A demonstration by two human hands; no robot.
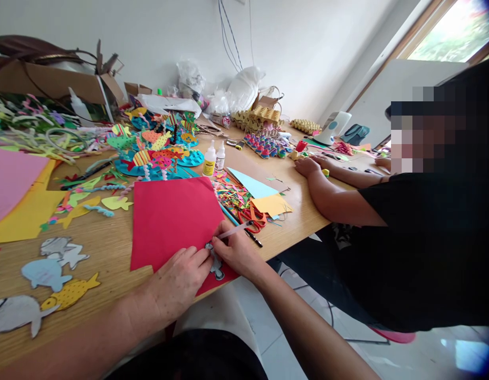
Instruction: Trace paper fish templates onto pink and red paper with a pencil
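A sheet of red paper (171, 216) lies at the table's near edge, one corner cut away at its lower left. On it rests a small grey fish cutout (217, 268) with dark outlines, partly covered by my fingers. My left hand (184, 274) has its fingers bent together and presses the cutout's left side against the sheet. Pinched in my right hand (237, 249) is a pen (234, 230) with a pale barrel and a dark end pointing up and right. Its tip is hidden by the fingers, close to the cutout's upper end.
Several fish cutouts (46, 273) lie at left. Orange-handled scissors (252, 217), paper scraps (232, 195) and two glue bottles (209, 159) sit beyond the red sheet. Colourful fish models (157, 153) stand further back. At right, another person (430, 237) rests their forearms on the table.
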